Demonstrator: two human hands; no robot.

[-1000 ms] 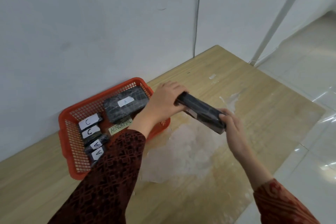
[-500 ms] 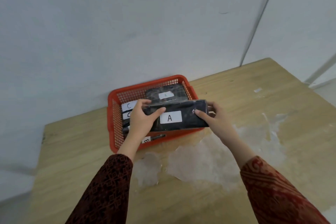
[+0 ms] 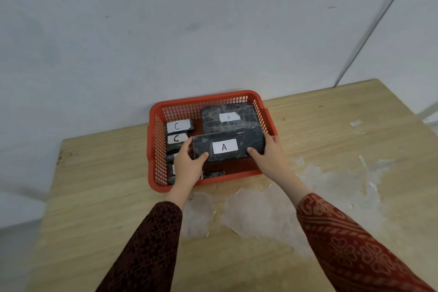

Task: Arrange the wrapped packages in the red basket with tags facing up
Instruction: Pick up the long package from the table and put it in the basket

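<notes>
nearest the camera, two patterned sleeves reach forward over the table, whose surface carries pale, worn patches in front of the red basket.

the left hand and right hand grip the short ends of one dark wrapped package. the fingers of each hand are curled and pinching the package, thumbs on its upper face. the package is held inside the basket's near right part, tilted, with its far edge against or just over the rear package; whether its underside rests on the basket floor cannot be told.

progress: judged late-stage. the package in hand has its tag facing up and reading "a". remaining: lower it flat and release.

left column, near to far: two packages partly hidden by the left hand, tags unreadable; a small package tagged "c"; another small package tagged "c". a dark item lies at the near wall, writing not legible. the rear package's tag reads "a", faintly.

no further packages show on the table. no brands are visible.
</notes>
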